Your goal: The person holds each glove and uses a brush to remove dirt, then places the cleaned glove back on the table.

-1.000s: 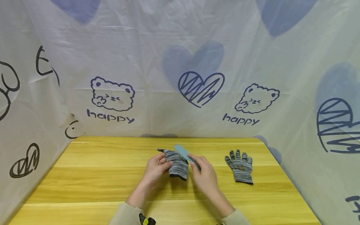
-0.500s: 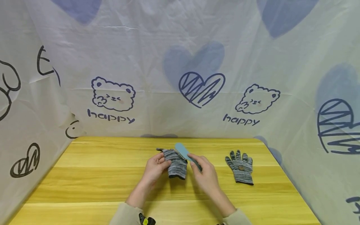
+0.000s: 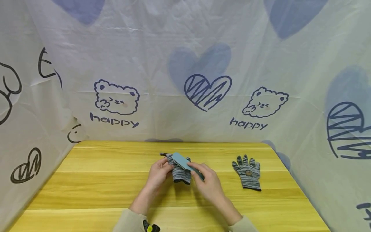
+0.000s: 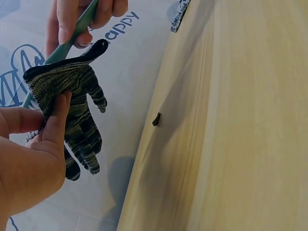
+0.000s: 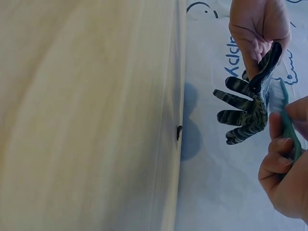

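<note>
A grey-and-black striped knit glove [image 3: 182,176] is pinched by my left hand [image 3: 157,174], thumb on the near face and fingers behind, above the table. Its black-edged cuff points toward me; in the left wrist view the glove's fingers [image 4: 86,130] dangle. My right hand [image 3: 208,180] grips a teal brush [image 3: 180,160] by its handle, with the bristles facing the glove and the head lying across its upper part. From the right wrist, the brush [image 5: 288,127] shows right beside the glove [image 5: 250,110]. The handle's end is hidden in the right palm.
A matching glove [image 3: 250,175] lies flat on the wooden table [image 3: 87,183] to the right, fingers pointing away, with a brown patch on it. A small dark piece [image 4: 156,119] lies near the table edge. A printed white curtain [image 3: 162,64] stands behind.
The brush has moved left and slightly toward me, from the glove's upper right edge to across its face. The left hand and glove have barely shifted; the other glove stays put.
</note>
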Demonstrator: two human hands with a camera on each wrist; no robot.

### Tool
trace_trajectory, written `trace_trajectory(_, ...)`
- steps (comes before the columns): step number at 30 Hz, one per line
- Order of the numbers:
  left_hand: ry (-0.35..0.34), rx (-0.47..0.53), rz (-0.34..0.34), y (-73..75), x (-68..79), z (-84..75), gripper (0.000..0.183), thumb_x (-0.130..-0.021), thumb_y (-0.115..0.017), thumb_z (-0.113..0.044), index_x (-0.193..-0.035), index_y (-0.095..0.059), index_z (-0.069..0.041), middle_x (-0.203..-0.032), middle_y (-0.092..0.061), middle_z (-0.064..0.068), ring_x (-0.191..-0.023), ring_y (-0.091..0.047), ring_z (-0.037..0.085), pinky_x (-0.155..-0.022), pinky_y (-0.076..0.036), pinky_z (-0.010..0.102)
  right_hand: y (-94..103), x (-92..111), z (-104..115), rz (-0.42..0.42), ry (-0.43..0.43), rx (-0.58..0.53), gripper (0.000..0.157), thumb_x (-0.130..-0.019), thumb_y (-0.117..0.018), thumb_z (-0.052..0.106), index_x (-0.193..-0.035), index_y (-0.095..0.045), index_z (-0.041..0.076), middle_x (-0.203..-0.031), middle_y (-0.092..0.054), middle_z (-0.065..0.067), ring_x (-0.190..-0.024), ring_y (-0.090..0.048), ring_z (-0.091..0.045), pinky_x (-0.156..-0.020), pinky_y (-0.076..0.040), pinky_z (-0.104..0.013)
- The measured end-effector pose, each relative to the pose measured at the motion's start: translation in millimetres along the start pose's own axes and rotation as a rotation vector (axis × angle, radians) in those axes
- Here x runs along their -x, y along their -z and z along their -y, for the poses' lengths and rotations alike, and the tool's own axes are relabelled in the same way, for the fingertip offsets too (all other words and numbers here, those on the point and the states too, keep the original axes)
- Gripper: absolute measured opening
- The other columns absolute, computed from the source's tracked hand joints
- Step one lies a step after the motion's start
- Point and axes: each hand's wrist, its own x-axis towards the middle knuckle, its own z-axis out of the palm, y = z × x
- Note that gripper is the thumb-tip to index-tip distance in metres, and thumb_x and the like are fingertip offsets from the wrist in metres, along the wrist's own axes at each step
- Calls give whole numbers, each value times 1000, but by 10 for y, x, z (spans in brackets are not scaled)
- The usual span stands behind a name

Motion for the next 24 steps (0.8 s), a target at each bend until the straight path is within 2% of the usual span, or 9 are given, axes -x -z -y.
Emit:
trace_trajectory(5, 17, -13, 13, 3, 10, 1, 54, -97, -51, 7, -147, -39, 20, -137, -60, 34, -102, -69, 12, -87, -58, 24, -2, 1, 7, -9, -27, 57, 34, -101, -69, 12, -132, -72, 24, -113, -72, 5, -89, -65, -9, -74, -54, -31)
trace_trajectory(9, 42, -40, 19, 3, 24, -16, 58, -99, -52, 3, -152, -32, 18, -143, -54, 34, -120, -65, 25, -91, -58, 26, 2, 1, 14, -19, -40, 94, 32, -101, -69, 13, -131, -73, 24, -109, -72, 6, -74, -57, -6, -63, -48, -25)
trace_trajectory(12, 54, -59, 21, 8, 37, -40, 61, -101, -52, 1, -155, -28, 17, -147, -50, 34, -128, -60, 31, -91, -58, 26, 0, 1, 22, -29, -59, 114, 31, -101, -69, 14, -131, -73, 23, -107, -71, 6, -71, -53, -6, -61, -45, -24)
trace_trajectory(15, 51, -68, 24, 11, 40, -56, 60, -101, -53, 1, -155, -30, 16, -148, -49, 35, -124, -63, 27, -85, -58, 23, -2, 3, 30, -43, -79, 127, 31, -101, -69, 15, -131, -73, 23, -105, -71, 5, -72, -54, -7, -60, -45, -24)
trace_trajectory(18, 47, -66, 21, 12, 40, -64, 59, -101, -54, 1, -154, -32, 16, -147, -50, 35, -114, -65, 17, -80, -57, 21, -9, 4, 33, -59, -89, 135, 32, -100, -70, 15, -131, -73, 23, -105, -71, 4, -72, -54, -8, -59, -44, -24)
trace_trajectory(21, 44, -51, 19, 15, 37, -63, 58, -100, -54, 3, -152, -34, 17, -147, -51, 35, -102, -66, 9, -78, -57, 21, -14, 1, 33, -71, -90, 134, 32, -100, -71, 13, -130, -73, 22, -104, -72, 2, -68, -51, -7, -55, -41, -24)
trace_trajectory(24, 47, -49, 16, 12, 37, -62, 57, -100, -55, 3, -152, -35, 17, -147, -51, 35, -98, -65, 8, -78, -58, 23, -13, 2, 26, -78, -89, 130, 31, -100, -71, 13, -130, -73, 21, -104, -72, 0, -66, -49, -8, -53, -40, -23)
